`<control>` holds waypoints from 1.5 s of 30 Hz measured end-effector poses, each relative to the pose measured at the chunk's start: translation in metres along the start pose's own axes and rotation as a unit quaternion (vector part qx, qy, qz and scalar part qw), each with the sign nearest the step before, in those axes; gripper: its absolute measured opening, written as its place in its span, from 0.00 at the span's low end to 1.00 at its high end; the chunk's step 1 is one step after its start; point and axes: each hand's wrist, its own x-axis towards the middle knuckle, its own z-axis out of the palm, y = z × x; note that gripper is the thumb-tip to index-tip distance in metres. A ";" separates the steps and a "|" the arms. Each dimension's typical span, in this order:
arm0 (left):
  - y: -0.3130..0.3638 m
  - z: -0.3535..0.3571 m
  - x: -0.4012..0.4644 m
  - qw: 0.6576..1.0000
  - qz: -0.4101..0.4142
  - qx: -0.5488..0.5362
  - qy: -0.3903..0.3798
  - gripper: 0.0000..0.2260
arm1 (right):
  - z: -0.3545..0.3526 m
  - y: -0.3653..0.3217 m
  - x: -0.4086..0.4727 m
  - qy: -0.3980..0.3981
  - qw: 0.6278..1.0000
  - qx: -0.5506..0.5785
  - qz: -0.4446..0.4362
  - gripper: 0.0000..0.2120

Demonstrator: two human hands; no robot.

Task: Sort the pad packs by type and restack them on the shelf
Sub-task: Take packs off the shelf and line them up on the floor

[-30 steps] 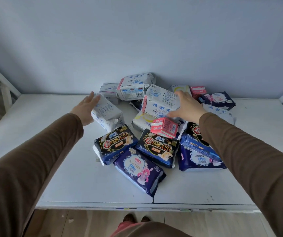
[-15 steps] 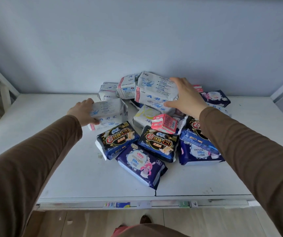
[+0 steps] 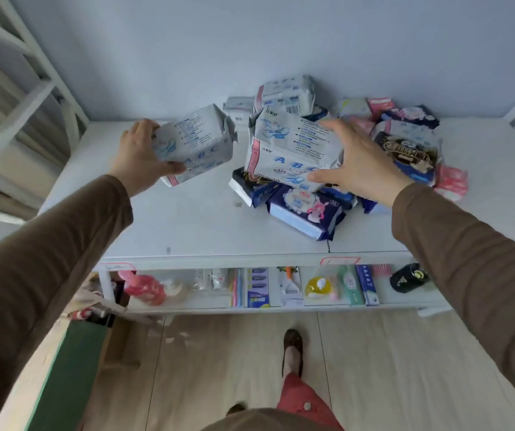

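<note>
- My left hand (image 3: 139, 157) grips a white ABC pad pack (image 3: 194, 144) with blue print and a pink end strip, thumb underneath and fingers over its top, lifted and tilted above the shelf (image 3: 187, 225)
- My right hand (image 3: 363, 164) holds a larger white ABC pack (image 3: 287, 150) the same way, fingers spread over its right end, thumb along its lower edge; it sits over the front of the heap
- The heap (image 3: 343, 157) lies on the right half of the shelf, against the back wall: more white packs (image 3: 285, 94) at the rear, dark navy packs (image 3: 307, 209) at the front, a black-and-gold pack (image 3: 408, 154) to the right, and small pink packs (image 3: 452, 181) at the right edge
- The two held packs are near each other but apart
- The lower shelf (image 3: 250, 307) carries a row of small goods, among them a pink bottle (image 3: 144, 287)
- The left half of the top shelf and its front strip are bare white surface, up to the white frame (image 3: 32, 98) on the left
</note>
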 end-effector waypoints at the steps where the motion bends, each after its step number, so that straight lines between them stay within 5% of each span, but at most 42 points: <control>1: -0.003 -0.010 -0.019 1.000 -0.001 -0.004 -0.009 0.34 | 0.007 -0.009 -0.016 -0.007 1.000 0.009 0.004 0.44; 10: -0.045 -0.063 -0.198 0.998 0.008 0.055 -0.001 0.36 | 0.074 -0.057 -0.149 -0.114 0.993 0.029 0.029 0.44; 18: -0.095 -0.023 -0.325 0.993 -0.078 0.026 -0.090 0.37 | 0.151 -0.067 -0.245 -0.177 0.982 0.044 0.044 0.42; 33: -0.276 0.146 -0.427 0.939 -0.183 0.039 -0.289 0.37 | 0.414 -0.089 -0.338 -0.219 0.955 0.070 0.187 0.41; 45: -0.427 0.379 -0.462 0.922 -0.195 0.020 -0.335 0.35 | 0.670 0.001 -0.374 -0.257 0.948 0.073 0.175 0.40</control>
